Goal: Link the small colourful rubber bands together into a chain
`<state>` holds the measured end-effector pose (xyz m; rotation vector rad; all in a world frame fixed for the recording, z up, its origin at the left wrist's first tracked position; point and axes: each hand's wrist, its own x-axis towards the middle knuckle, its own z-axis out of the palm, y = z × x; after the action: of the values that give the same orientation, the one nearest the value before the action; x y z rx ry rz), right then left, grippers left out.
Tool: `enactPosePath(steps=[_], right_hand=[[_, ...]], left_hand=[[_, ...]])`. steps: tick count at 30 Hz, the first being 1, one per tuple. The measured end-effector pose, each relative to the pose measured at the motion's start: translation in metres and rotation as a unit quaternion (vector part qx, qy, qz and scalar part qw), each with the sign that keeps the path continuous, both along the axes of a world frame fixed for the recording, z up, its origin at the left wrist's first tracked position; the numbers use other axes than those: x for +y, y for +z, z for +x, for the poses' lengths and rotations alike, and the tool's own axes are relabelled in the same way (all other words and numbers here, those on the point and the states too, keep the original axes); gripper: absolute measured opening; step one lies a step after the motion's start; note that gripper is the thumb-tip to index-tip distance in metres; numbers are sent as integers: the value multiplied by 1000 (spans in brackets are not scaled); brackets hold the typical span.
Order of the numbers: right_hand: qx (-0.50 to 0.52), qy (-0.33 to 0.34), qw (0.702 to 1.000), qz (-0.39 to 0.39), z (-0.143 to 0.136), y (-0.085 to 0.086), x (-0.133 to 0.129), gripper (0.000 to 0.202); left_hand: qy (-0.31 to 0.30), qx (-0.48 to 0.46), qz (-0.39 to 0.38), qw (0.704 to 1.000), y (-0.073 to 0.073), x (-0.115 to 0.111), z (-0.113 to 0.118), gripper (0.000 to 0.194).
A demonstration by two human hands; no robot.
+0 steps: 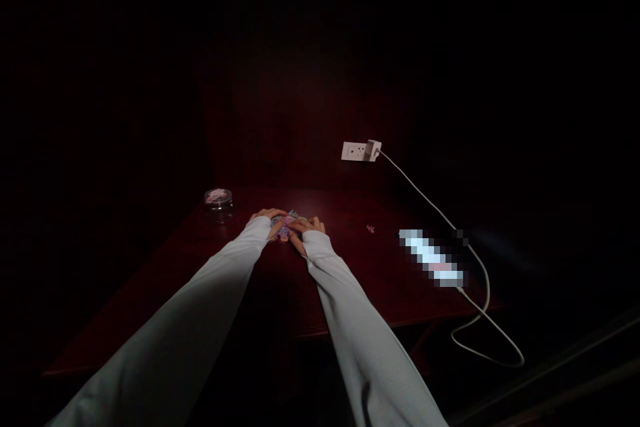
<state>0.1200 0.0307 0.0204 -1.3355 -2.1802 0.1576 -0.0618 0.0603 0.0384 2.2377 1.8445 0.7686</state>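
A small heap of pink, purple and bluish pieces (284, 232) lies on the dark red table; the single pieces are too small to name. Around its left side curves my left hand (267, 218), fingers reaching along the far edge and thumb on the near side. My right hand (311, 225) cups the heap from the right, its fingers pointing left across the pieces and its thumb apart from them. Both hands touch the heap, and neither is closed round a piece that I can see. Long pale sleeves cover both arms.
A clear round container (219, 205) with pink bits showing at its top stands at the left. One loose pink piece (371, 229) lies right of my hands. Farther right, a blurred bright device (433, 258) is joined by a white cable (425, 195) to a charger in the wall socket (354, 151).
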Motion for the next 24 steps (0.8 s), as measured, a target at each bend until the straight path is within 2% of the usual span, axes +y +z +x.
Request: enactPosePath(steps=[16,24], right_hand=[[63,12,998,-13,0,-5,8,29],[84,22,996,-19,0,-5,10,30]], left_hand=[[9,-28,45,999,-12,7,-4,33],[-17,-55,87,995,-14,6,-6,32]])
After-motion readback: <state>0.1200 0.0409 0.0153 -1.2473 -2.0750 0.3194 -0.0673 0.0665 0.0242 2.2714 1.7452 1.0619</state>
